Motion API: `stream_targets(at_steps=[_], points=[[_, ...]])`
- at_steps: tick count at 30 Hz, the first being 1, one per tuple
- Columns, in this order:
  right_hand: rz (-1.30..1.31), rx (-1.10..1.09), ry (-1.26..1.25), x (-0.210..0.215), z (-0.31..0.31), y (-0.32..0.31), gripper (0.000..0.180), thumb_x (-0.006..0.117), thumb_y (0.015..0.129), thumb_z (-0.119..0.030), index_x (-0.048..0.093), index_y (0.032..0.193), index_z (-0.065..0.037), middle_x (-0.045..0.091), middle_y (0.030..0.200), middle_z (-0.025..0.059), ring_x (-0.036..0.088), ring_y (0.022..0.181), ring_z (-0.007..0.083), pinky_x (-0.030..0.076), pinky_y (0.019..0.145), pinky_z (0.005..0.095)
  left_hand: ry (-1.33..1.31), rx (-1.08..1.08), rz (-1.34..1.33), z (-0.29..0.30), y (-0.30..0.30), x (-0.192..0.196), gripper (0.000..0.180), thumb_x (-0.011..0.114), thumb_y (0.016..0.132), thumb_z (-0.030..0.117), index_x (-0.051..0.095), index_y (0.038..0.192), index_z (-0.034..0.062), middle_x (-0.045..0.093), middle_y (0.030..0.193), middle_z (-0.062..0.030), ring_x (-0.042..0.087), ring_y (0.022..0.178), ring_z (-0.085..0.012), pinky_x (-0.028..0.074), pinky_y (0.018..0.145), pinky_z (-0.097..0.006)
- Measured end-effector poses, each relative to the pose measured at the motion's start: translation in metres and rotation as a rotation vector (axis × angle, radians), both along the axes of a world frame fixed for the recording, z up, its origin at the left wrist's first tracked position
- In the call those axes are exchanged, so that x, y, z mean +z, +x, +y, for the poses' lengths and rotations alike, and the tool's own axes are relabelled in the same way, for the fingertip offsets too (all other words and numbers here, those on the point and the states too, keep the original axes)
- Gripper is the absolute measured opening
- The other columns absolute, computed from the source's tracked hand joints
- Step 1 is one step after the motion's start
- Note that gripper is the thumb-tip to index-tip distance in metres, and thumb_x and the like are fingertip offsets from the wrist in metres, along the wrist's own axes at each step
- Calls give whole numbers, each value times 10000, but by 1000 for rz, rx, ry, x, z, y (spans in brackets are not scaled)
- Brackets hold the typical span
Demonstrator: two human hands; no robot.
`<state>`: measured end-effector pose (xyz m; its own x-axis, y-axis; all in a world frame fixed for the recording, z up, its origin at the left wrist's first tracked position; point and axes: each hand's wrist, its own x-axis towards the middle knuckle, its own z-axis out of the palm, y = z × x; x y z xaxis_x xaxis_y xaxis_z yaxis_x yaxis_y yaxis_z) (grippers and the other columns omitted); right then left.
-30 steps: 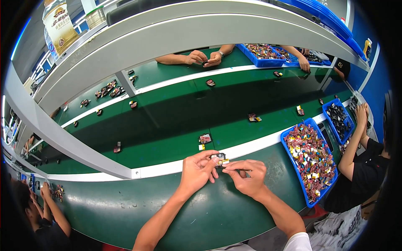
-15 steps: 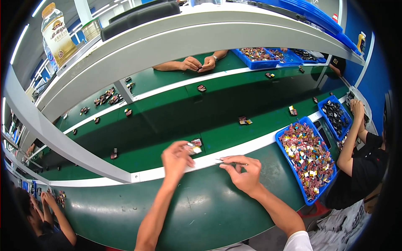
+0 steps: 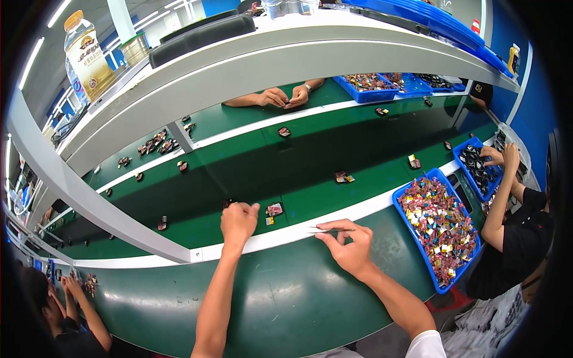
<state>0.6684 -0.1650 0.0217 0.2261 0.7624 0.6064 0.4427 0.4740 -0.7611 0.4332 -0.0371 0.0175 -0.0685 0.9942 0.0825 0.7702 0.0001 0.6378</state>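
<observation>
My right hand [image 3: 347, 243] holds thin metal tweezers [image 3: 325, 230] between thumb and fingers, their tips over the white rail [image 3: 292, 232] along the belt. Reaching past that rail, my left hand [image 3: 240, 227] is closed above the green belt, back of the hand up and fingers curled out of sight. A small dark part [image 3: 228, 203] shows just beyond its knuckles; whether the fingers grip it is hidden. Right of this hand, a small reddish-and-black part [image 3: 274, 209] with a whitish-yellow tab lies on the belt.
A blue tray [image 3: 410, 222] heaped with small reddish parts stands at my right, with another blue tray [image 3: 498, 179] of black parts behind it. Co-workers' hands [image 3: 504, 156] work there and across the belt [image 3: 285, 97]. A grey shelf beam [image 3: 286, 45] spans overhead.
My left hand has moved left, away from the reddish part with the tab, which now lies uncovered on the belt. My right hand keeps its place with the tweezers.
</observation>
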Motion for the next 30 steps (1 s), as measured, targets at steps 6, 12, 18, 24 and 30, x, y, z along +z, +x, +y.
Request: stream_targets(at_steps=[6, 12, 18, 24, 30], points=[[0, -2, -5, 0, -1, 1, 175, 828, 765, -11, 767, 926, -41, 708, 717, 7, 393, 428, 55, 326, 438, 231, 181, 24, 186, -13, 10, -3, 271, 704, 903, 229, 724, 787, -15, 687, 703, -206, 685, 734, -406, 523, 667, -473], [13, 22, -21, 2, -2, -2, 156, 825, 764, -9, 764, 906, -23, 746, 809, 20, 404, 425, 58, 336, 436, 236, -19, -130, -358, -36, 24, 1, 201, 692, 880, 160, 737, 851, -34, 654, 623, -153, 650, 573, -290, 502, 609, -358], [4, 18, -22, -3, 0, 2, 126, 827, 760, -8, 754, 863, -5, 754, 849, 24, 382, 421, 62, 343, 442, 237, 29, -84, -146, -35, 21, -13, 184, 683, 879, 136, 741, 863, -38, 665, 660, -186, 672, 634, -341, 520, 654, -402], [46, 37, -71, 0, -1, -1, 114, 827, 758, -6, 736, 823, 18, 762, 883, 29, 364, 420, 64, 345, 443, 239, 30, -7, -95, -28, 2, -5, 175, 693, 881, 133, 742, 884, -35, 687, 697, -198, 687, 703, -383, 529, 688, -426], [22, 54, -28, -7, 3, 2, 108, 824, 761, -3, 730, 809, 23, 766, 898, 41, 391, 429, 65, 347, 445, 238, -34, 59, -248, -4, -2, -21, 246, 731, 883, 184, 709, 826, -55, 699, 681, -169, 700, 661, -300, 537, 688, -407]])
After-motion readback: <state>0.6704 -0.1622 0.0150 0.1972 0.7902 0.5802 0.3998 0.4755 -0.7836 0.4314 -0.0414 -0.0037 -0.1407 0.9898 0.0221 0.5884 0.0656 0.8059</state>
